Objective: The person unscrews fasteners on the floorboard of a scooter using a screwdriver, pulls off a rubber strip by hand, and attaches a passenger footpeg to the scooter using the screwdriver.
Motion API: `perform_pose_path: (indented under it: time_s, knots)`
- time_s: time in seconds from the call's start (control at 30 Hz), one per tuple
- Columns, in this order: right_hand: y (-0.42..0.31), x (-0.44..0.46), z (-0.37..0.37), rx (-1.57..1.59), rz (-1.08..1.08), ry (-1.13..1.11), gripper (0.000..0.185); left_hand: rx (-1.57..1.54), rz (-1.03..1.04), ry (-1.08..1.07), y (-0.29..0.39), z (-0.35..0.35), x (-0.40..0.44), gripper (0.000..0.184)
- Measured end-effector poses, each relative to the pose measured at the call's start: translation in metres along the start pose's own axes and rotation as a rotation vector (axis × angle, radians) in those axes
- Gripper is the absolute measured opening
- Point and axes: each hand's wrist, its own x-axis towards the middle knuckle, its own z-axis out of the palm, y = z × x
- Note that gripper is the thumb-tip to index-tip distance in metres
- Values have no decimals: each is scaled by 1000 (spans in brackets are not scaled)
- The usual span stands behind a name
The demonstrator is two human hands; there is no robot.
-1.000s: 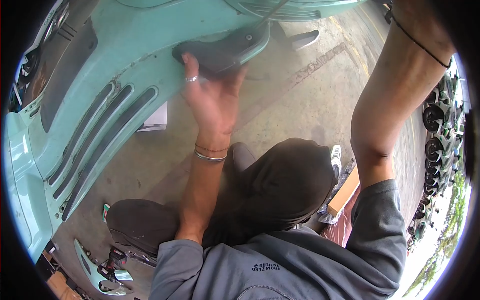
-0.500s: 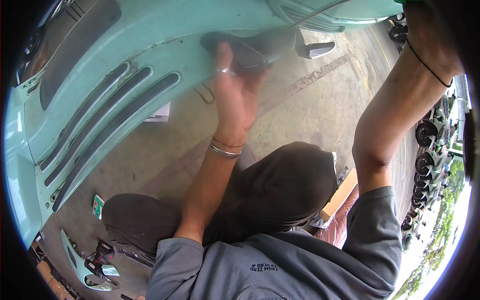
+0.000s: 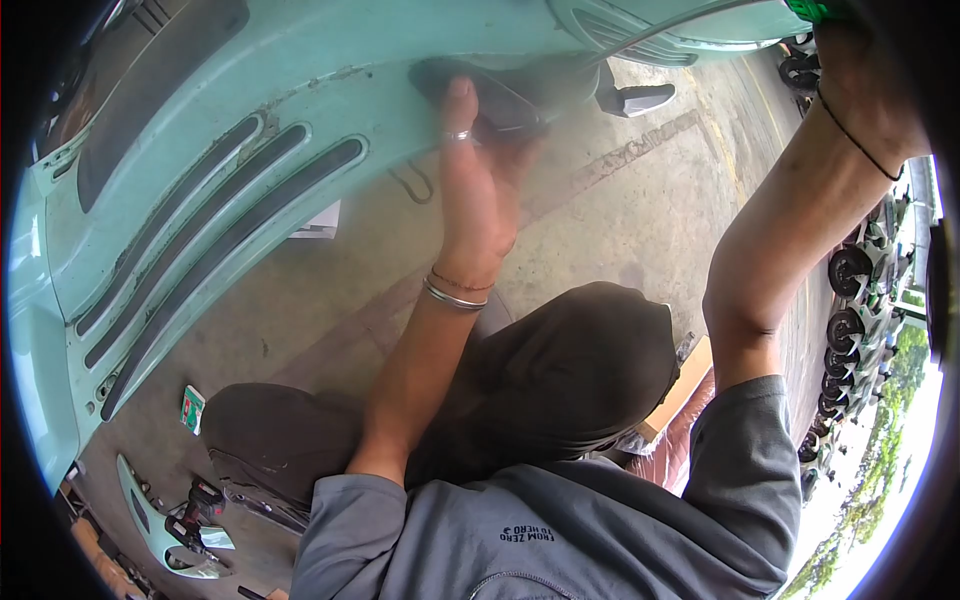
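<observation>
Black part (image 3: 508, 102): in the left hand (image 3: 478, 195), against the lower edge of the mint scooter body (image 3: 380, 75).
Left fingers: wrapped round it, thumb on the near side, the others blurry underneath.
Metal rod (image 3: 670, 32): slants up from near it.
Right hand (image 3: 845, 24): dark, by a green handle (image 3: 806, 9); can't tell how its fingers are.

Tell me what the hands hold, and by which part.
Left hand: dark piece, by its lower edge. Right hand: tool, seemingly by its green handle.
</observation>
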Motion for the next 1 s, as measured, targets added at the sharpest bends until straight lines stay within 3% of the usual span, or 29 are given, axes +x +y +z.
perform_pose_path:
  time_s: [0.3, 0.4, 0.47, 0.5, 0.53, 0.6, 0.63, 0.7, 0.73, 0.8, 1.0]
  knots:
    - [0, -5, -1, 1, -5, 19, 31, 102, -18, 36, -4, -2, -2, 84]
    - [2, -8, -4, -2, -8, 26, 31, 275, -105, 49, -2, -1, -11, 83]
    - [3, -12, -6, -8, -11, 26, 31, 566, -168, 10, -7, 2, -20, 81]
    - [3, -15, -7, -12, -9, 30, 31, 924, -230, -83, 0, 11, -27, 59]
    - [5, -14, -8, -6, -12, 29, 31, 936, -234, -96, -9, 11, -31, 59]
    - [8, -15, -12, -13, -14, 34, 31, 1286, 862, -271, -30, 13, -37, 31]
    - [8, -17, -14, -16, -17, 36, 31, 1386, 1114, -270, -25, 14, -34, 25]
    - [8, -22, -17, -22, -15, 44, 32, 1583, 1274, -67, -10, 22, -15, 35]
    - [12, -22, -19, -15, -17, 40, 32, 1586, 1271, -81, -1, 23, -7, 35]
    - [15, -26, -21, -14, -14, 48, 32, 2033, 1124, -108, 13, 23, 5, 45]
    - [20, -29, -22, -5, -20, 60, 32, 1984, 1288, -151, 4, 6, 17, 47]
